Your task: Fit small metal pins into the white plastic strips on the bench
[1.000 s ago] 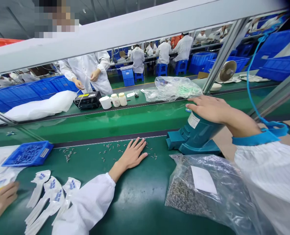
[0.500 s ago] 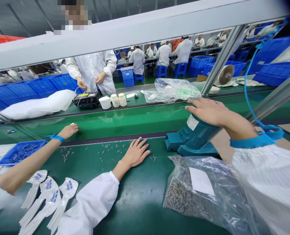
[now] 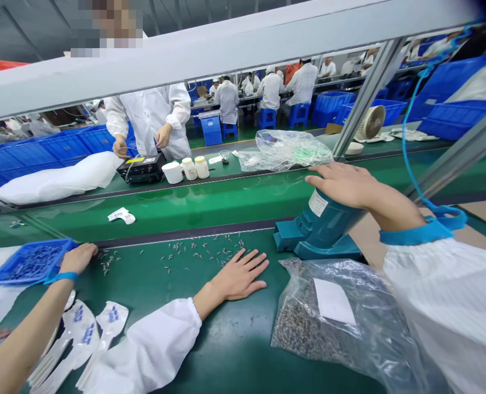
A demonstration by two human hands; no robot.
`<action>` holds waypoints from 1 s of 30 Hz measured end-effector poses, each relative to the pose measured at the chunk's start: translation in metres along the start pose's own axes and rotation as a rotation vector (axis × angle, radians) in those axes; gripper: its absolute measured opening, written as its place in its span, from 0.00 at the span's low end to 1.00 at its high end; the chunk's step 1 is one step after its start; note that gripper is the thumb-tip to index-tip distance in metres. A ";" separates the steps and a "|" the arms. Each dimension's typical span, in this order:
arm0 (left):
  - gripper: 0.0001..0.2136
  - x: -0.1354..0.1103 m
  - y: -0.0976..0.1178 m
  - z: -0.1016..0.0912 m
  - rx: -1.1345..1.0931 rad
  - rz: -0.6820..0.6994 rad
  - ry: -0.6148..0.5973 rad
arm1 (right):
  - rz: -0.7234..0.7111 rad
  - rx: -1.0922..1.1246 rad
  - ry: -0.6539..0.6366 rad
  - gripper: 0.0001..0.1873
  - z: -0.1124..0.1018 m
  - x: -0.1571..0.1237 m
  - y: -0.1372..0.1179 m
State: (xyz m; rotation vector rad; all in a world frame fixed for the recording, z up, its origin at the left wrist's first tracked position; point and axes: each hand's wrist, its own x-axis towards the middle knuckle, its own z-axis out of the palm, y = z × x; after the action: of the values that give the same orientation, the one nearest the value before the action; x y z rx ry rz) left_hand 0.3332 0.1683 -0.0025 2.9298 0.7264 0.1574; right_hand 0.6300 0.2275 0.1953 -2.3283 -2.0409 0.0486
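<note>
Both my hands are apart, and neither one is holding anything tight. My left hand (image 3: 238, 276) lies flat on the green worktop (image 3: 226, 339) with its fingers spread out. My right hand (image 3: 343, 183) rests open on top of the teal machine (image 3: 319, 230), palm down.

Lots of tiny metal bits (image 3: 194, 251) are scattered on the worktop just past my left hand, to the left of the teal machine. Some of them are very near my fingertips. A clear bag (image 3: 329, 323) full of the same kind of small bits lies just in front of the teal machine, touching its base. It has a white paper slip on it.

Far to the left of the teal machine there is a blue tray (image 3: 29, 262) with small parts in it. Another person's hand (image 3: 79, 257) touches the tray's edge. That arm wears a blue band. White flat pieces (image 3: 91, 339) with blue marks lie near that arm.

Behind the teal machine runs a bright green belt, and one small white piece (image 3: 122, 215) lies on it. Farther back sit a black box (image 3: 142, 168), three white jars (image 3: 187, 169) and a crinkly clear bag (image 3: 286, 149). A person in a white coat (image 3: 152, 117) stands by the black box.
</note>
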 end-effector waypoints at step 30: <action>0.26 -0.142 -0.031 -0.008 0.337 -1.129 0.093 | -0.013 0.001 0.000 0.38 0.005 0.007 0.005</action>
State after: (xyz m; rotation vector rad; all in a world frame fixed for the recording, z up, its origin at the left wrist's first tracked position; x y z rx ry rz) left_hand 0.1933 0.1300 -0.0096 2.2734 2.4139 0.0525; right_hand 0.6352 0.2335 0.1899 -2.3144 -2.0546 0.0490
